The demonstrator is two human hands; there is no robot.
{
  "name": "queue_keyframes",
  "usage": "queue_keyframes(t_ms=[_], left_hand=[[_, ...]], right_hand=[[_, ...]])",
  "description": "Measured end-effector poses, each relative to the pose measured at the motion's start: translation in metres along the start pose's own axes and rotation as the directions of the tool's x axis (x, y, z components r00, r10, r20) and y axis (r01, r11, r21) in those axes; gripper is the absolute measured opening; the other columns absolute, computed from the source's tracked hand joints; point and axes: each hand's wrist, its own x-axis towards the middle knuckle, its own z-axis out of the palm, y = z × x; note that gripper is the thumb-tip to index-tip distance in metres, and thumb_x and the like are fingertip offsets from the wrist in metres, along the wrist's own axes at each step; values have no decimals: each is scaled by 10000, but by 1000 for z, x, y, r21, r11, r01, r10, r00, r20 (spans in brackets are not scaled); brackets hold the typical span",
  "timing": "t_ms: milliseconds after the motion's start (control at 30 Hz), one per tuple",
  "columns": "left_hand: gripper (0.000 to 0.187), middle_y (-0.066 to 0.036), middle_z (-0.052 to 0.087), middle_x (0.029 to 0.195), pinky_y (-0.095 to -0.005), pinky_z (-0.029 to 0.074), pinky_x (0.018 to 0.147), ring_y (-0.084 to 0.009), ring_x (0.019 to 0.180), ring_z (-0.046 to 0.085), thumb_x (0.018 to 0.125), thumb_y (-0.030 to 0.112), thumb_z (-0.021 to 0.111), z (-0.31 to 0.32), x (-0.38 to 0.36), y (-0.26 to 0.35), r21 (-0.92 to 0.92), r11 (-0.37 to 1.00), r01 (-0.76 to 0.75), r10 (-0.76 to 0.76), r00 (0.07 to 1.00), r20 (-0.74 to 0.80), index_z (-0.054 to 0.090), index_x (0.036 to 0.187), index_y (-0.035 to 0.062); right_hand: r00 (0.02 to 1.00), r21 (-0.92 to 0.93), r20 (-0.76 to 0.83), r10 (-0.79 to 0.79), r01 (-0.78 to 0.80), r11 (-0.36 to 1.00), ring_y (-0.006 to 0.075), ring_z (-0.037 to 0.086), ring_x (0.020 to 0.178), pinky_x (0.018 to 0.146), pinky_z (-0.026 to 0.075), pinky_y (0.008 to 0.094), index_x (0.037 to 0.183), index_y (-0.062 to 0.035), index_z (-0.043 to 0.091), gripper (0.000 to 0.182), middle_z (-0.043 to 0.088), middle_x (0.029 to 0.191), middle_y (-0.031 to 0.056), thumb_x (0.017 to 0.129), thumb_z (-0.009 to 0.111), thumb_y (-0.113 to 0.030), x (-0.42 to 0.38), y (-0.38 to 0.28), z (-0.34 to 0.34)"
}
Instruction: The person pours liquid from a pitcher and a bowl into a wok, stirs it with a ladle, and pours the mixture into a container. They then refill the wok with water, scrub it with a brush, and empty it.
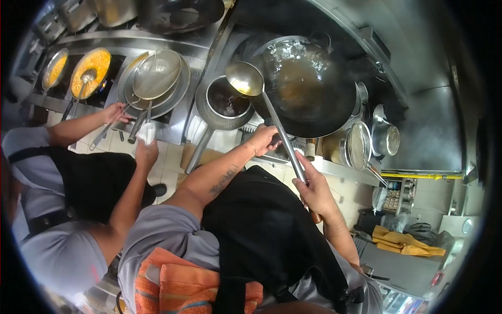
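Note:
My right hand [315,189] is wrapped round the long metal shaft of a ladle [283,131] with a wooden end. The ladle's round bowl hangs over the edge of a pot of dark liquid [227,99], left of a large black wok [334,99]. Wet, shiny liquid and steam show inside the wok. At the wok's near edge, my left hand [263,140] is closed round a dark grip that appears to be the wok's handle, partly hidden by the fingers. A perforated metal strainer [203,113] with a long handle sits round the pot.
On the left, a co-worker's hands hold a white cloth [147,133] and a utensil beside stacked pans and a strainer [157,75]. Two pans of orange food [93,64] stand further left. Several strainers and pots [386,138] crowd the wok's right side.

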Motion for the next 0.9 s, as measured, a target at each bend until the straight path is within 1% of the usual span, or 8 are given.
queue_keyframes(t_ms=[233, 400, 533, 667, 700, 733, 800, 900], left_hand=[[152, -86, 580, 665, -300, 343, 364, -178, 478, 547, 923, 126, 650, 12, 41, -7, 85, 989, -121, 137, 967, -213, 603, 806, 40], [150, -67, 585, 649, -307, 362, 343, -183, 432, 541, 881, 113, 652, 51, 62, 9, 247, 959, -136, 229, 886, -402, 581, 758, 62], [136, -88, 589, 684, -301, 373, 361, -197, 478, 568, 899, 155, 659, 39, 88, 20, 232, 971, -54, 158, 876, -455, 588, 860, 46], [162, -108, 619, 726, -296, 401, 378, -200, 497, 573, 913, 182, 646, 43, 103, 24, 293, 956, 5, 145, 861, -487, 588, 898, 32], [162, -108, 619, 726, -296, 401, 378, -200, 497, 573, 913, 182, 646, 45, 109, 27, 301, 954, 9, 147, 860, -490, 588, 898, 32], [168, -113, 630, 728, -294, 404, 378, -199, 500, 581, 919, 189, 642, 46, 114, 30, 292, 956, 18, 139, 851, -506, 595, 908, 28], [176, -118, 641, 730, -291, 408, 377, -199, 503, 589, 925, 197, 638, 46, 120, 34, 280, 959, 30, 133, 830, -542, 603, 918, 24], [172, -138, 665, 748, -289, 415, 385, -199, 526, 618, 932, 187, 639, 51, 129, 43, 271, 963, 15, 136, 837, -531, 633, 959, 18]], right_hand=[[771, -176, -497, -400, 362, 916, 287, 574, 1411, 1128, 451, 352, 1654, -80, 349, 717, 594, 1503, 230, 987, 601, 1, 31, 87, -86], [578, -283, -755, -310, 140, 949, 368, 729, 1100, 945, 559, 421, 1644, -38, 339, 689, 707, 1228, 292, 994, 563, -68, 111, 164, -205], [634, 140, -753, 178, -110, 984, 458, 749, 962, 872, 590, 500, 1615, 53, 295, 723, 682, 1184, 395, 949, 550, -70, 192, 178, -274], [505, -14, -858, 99, -215, 976, 402, 742, 730, 688, 601, 502, 1479, 119, 435, 600, 727, 1042, 324, 921, 546, -69, 309, 267, -294], [635, 311, -735, 236, 7, 950, 315, 674, 626, 584, 558, 440, 1305, 105, 511, 402, 700, 932, 249, 948, 554, -74, 317, 271, -299], [773, 622, -563, 291, 165, 765, 228, 606, 522, 479, 515, 379, 1130, 91, 587, 232, 673, 822, 174, 975, 562, -79, 325, 277, -301], [981, 943, -114, 158, 157, -294, 101, 472, 505, 436, 405, 218, 871, -27, 490, 151, 471, 662, 14, 1021, 507, -15, 303, 274, -317], [984, 911, -162, -74, 120, -395, 93, 466, 526, 434, 389, 215, 922, -11, 484, 124, 492, 705, 37, 1043, 505, -29, 264, 262, -308]])
